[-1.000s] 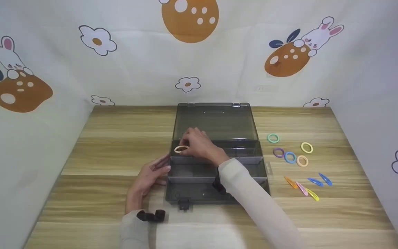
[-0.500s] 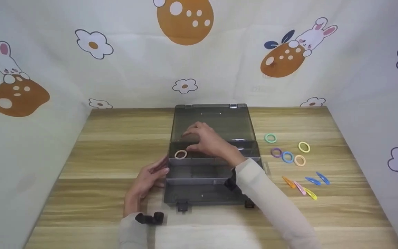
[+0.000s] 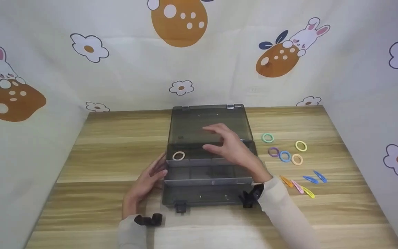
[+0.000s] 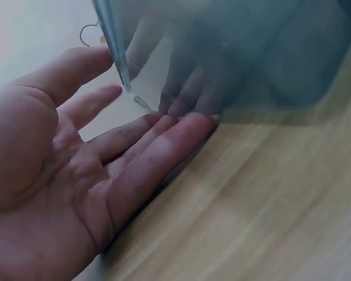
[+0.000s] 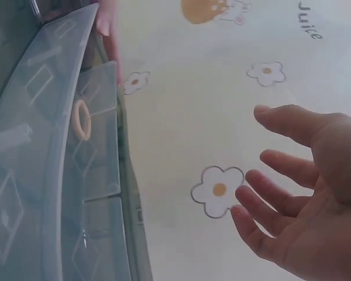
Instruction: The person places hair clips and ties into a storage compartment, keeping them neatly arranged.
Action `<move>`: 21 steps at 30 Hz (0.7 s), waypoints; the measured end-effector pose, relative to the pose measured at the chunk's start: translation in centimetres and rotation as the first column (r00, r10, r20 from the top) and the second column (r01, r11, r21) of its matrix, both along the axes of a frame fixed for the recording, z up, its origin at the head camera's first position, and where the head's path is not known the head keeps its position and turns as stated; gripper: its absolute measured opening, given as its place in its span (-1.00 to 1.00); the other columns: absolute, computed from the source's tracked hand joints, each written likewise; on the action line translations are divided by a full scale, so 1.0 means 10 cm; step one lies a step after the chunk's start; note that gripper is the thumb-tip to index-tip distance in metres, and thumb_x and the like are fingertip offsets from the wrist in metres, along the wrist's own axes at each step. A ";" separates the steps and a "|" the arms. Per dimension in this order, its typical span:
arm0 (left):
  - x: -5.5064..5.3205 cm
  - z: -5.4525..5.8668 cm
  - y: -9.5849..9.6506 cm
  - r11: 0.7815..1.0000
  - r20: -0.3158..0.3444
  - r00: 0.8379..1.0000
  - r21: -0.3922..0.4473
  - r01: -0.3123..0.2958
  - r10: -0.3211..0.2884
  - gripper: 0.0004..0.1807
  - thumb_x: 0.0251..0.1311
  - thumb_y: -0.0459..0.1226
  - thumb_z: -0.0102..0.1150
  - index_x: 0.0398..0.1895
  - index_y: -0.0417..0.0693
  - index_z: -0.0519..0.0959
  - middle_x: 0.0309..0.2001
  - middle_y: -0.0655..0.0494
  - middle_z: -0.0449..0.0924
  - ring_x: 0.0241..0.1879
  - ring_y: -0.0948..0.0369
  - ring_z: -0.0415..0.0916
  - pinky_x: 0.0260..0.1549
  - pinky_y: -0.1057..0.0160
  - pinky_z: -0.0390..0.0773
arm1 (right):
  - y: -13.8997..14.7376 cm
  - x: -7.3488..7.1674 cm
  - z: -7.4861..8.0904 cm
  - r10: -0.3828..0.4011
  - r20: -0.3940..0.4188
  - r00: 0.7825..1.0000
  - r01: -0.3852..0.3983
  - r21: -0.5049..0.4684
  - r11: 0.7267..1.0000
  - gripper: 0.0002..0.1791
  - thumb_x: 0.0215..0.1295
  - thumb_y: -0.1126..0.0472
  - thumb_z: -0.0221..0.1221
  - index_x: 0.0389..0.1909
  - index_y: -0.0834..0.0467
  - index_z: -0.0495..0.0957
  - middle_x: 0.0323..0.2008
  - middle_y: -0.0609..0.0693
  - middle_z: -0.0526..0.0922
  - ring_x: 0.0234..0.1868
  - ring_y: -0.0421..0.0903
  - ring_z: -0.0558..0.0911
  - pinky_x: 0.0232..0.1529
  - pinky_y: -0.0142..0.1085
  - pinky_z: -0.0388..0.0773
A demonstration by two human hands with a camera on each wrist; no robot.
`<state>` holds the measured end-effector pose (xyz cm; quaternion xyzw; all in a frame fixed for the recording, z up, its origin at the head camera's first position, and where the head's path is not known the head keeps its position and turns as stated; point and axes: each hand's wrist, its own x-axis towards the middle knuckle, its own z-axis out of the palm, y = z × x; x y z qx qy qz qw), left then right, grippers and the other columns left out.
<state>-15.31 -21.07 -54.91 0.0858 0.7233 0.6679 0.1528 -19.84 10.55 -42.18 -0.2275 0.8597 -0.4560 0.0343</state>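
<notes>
A dark translucent storage box (image 3: 199, 180) lies on the table with its lid (image 3: 207, 122) folded back. In its rear row, at the left end, is a peach hair tie (image 3: 178, 156), which also shows in the right wrist view. My left hand (image 3: 147, 182) rests at the box's left side, its fingers extended against the wall in the left wrist view. Over the right part of the rear row hovers my right hand (image 3: 231, 147), holding nothing, thumb and fingers spread apart. That hand hides some of the rear compartments.
Right of the box lie hair ties in green (image 3: 267, 137), purple (image 3: 273, 151), blue (image 3: 285, 156), peach (image 3: 297, 159) and yellow (image 3: 301, 146). Nearer the front are snap hair clips, among them an orange one (image 3: 286, 181) and a blue one (image 3: 320, 176). A patterned curtain (image 3: 133, 69) stands behind.
My right hand has let go of the peach hair tie, which now lies in the rear row. The hand has drawn away to the right with fingers spreading. My left hand stays at the box.
</notes>
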 end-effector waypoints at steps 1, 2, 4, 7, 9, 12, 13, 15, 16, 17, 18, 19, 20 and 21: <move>0.00 0.00 -0.01 1.000 0.001 1.000 0.001 0.004 -0.004 -0.25 0.44 -0.26 0.08 0.61 -0.05 0.01 0.59 -0.13 0.03 0.57 -0.07 0.02 0.45 0.20 0.25 | 0.03 0.01 0.00 -0.008 -0.013 1.000 0.008 -0.005 1.000 -0.40 0.25 0.10 0.37 0.33 0.02 0.49 0.28 0.05 0.50 0.23 0.02 0.51 0.16 -0.07 0.52; -0.01 0.00 -0.01 1.000 0.002 1.000 0.002 0.010 -0.010 -0.25 0.44 -0.25 0.08 0.60 -0.04 0.02 0.59 -0.13 0.03 0.57 -0.07 0.02 0.46 0.19 0.25 | 0.07 0.02 0.01 -0.018 -0.028 0.999 0.018 -0.007 1.000 -0.39 0.24 0.12 0.38 0.32 0.04 0.50 0.27 0.05 0.51 0.23 0.02 0.52 0.16 -0.06 0.53; -0.01 0.00 -0.03 1.000 0.008 1.000 0.003 0.024 -0.024 -0.24 0.43 -0.24 0.10 0.60 -0.03 0.03 0.59 -0.12 0.04 0.57 -0.06 0.02 0.44 0.22 0.27 | 0.13 0.02 0.01 -0.041 -0.059 0.997 0.040 -0.015 0.999 -0.39 0.21 0.16 0.39 0.31 0.08 0.50 0.25 0.09 0.52 0.22 0.03 0.53 0.14 -0.05 0.55; -0.04 0.01 -0.07 0.998 0.011 0.998 0.024 0.060 -0.061 -0.21 0.42 -0.24 0.11 0.61 -0.04 -0.01 0.60 -0.13 0.01 0.57 -0.07 0.00 0.39 0.35 0.31 | 0.24 0.04 0.02 -0.081 -0.095 0.992 0.079 -0.026 0.997 -0.39 0.18 0.20 0.41 0.28 0.13 0.52 0.23 0.12 0.54 0.21 0.05 0.54 0.13 -0.08 0.54; -0.07 0.01 -0.09 0.995 0.009 0.996 0.040 0.091 -0.091 -0.19 0.42 -0.26 0.11 0.62 -0.06 -0.05 0.60 -0.15 -0.02 0.57 -0.09 -0.01 0.34 0.43 0.33 | 0.32 0.04 0.02 -0.114 -0.109 0.987 0.111 -0.030 0.993 -0.40 0.18 0.22 0.41 0.27 0.16 0.53 0.22 0.14 0.54 0.22 0.07 0.53 0.14 -0.07 0.54; -0.06 0.03 -0.09 0.993 0.010 0.995 0.057 0.101 -0.102 -0.18 0.42 -0.28 0.11 0.62 -0.07 -0.08 0.61 -0.16 -0.05 0.57 -0.10 -0.02 0.29 0.50 0.34 | 0.45 0.05 0.00 -0.150 -0.109 0.983 0.147 -0.032 0.989 -0.41 0.20 0.22 0.40 0.28 0.17 0.52 0.23 0.15 0.53 0.24 0.09 0.52 0.16 -0.02 0.53; -0.06 0.03 -0.09 0.993 0.010 0.995 0.059 0.099 -0.099 -0.18 0.42 -0.28 0.11 0.62 -0.07 -0.08 0.61 -0.16 -0.05 0.57 -0.11 -0.02 0.29 0.51 0.35 | 0.50 0.05 0.00 -0.165 -0.108 0.980 0.162 -0.033 0.986 -0.41 0.21 0.23 0.39 0.28 0.18 0.52 0.24 0.15 0.52 0.24 0.10 0.52 0.15 -0.02 0.53; -0.05 0.04 -0.08 0.995 0.010 0.996 0.060 0.083 -0.084 -0.18 0.41 -0.28 0.11 0.62 -0.06 -0.06 0.60 -0.16 -0.03 0.57 -0.11 0.00 0.28 0.52 0.35 | 0.61 0.03 -0.02 -0.199 -0.105 0.974 0.196 -0.038 0.980 -0.41 0.21 0.25 0.39 0.28 0.19 0.52 0.23 0.16 0.53 0.24 0.10 0.52 0.14 -0.01 0.53; -0.05 0.04 -0.07 0.995 0.010 0.997 0.057 0.079 -0.080 -0.19 0.41 -0.28 0.11 0.62 -0.05 -0.05 0.60 -0.16 -0.02 0.57 -0.11 0.00 0.29 0.51 0.35 | 0.67 0.02 -0.04 -0.218 -0.105 0.970 0.214 -0.043 0.976 -0.42 0.20 0.26 0.39 0.27 0.19 0.52 0.23 0.17 0.53 0.24 0.11 0.51 0.13 -0.02 0.52; -0.05 0.04 -0.07 0.996 0.011 0.997 0.051 0.078 -0.078 -0.19 0.41 -0.27 0.11 0.62 -0.04 -0.05 0.60 -0.16 -0.02 0.57 -0.11 0.00 0.29 0.51 0.34 | 0.74 0.01 -0.07 -0.242 -0.104 0.965 0.238 -0.050 0.970 -0.43 0.20 0.27 0.38 0.26 0.20 0.53 0.22 0.18 0.53 0.24 0.12 0.51 0.12 -0.04 0.51; -0.05 0.04 -0.07 0.996 0.011 0.997 0.045 0.078 -0.078 -0.19 0.41 -0.26 0.11 0.62 -0.03 -0.04 0.60 -0.15 -0.02 0.57 -0.10 0.01 0.30 0.51 0.33 | 0.80 0.00 -0.11 -0.266 -0.108 0.958 0.262 -0.054 0.964 -0.45 0.20 0.28 0.38 0.24 0.21 0.54 0.21 0.19 0.54 0.23 0.12 0.51 0.10 -0.04 0.51; -0.05 0.04 -0.07 0.997 0.011 0.997 0.033 0.076 -0.076 -0.20 0.41 -0.25 0.11 0.62 -0.02 -0.03 0.60 -0.15 -0.02 0.56 -0.10 0.02 0.31 0.50 0.33 | 0.87 0.00 -0.15 -0.288 -0.108 0.952 0.283 -0.059 0.957 -0.46 0.21 0.29 0.37 0.23 0.22 0.54 0.20 0.20 0.55 0.23 0.13 0.51 0.10 -0.02 0.51; -0.06 0.04 -0.07 0.997 0.012 0.997 0.020 0.076 -0.076 -0.20 0.42 -0.24 0.11 0.62 -0.02 -0.02 0.60 -0.15 -0.02 0.56 -0.10 0.02 0.31 0.49 0.32 | 0.94 -0.01 -0.19 -0.308 -0.109 0.945 0.303 -0.060 0.951 -0.47 0.21 0.30 0.37 0.22 0.23 0.55 0.19 0.21 0.55 0.23 0.14 0.51 0.10 -0.02 0.52; -0.06 0.04 -0.07 0.997 0.010 0.997 0.005 0.079 -0.079 -0.21 0.42 -0.23 0.11 0.61 -0.01 -0.03 0.60 -0.15 -0.02 0.56 -0.11 0.02 0.33 0.48 0.31 | 1.01 -0.02 -0.23 -0.324 -0.109 0.940 0.319 -0.061 0.946 -0.48 0.21 0.31 0.37 0.22 0.24 0.56 0.19 0.21 0.55 0.22 0.14 0.51 0.09 -0.03 0.52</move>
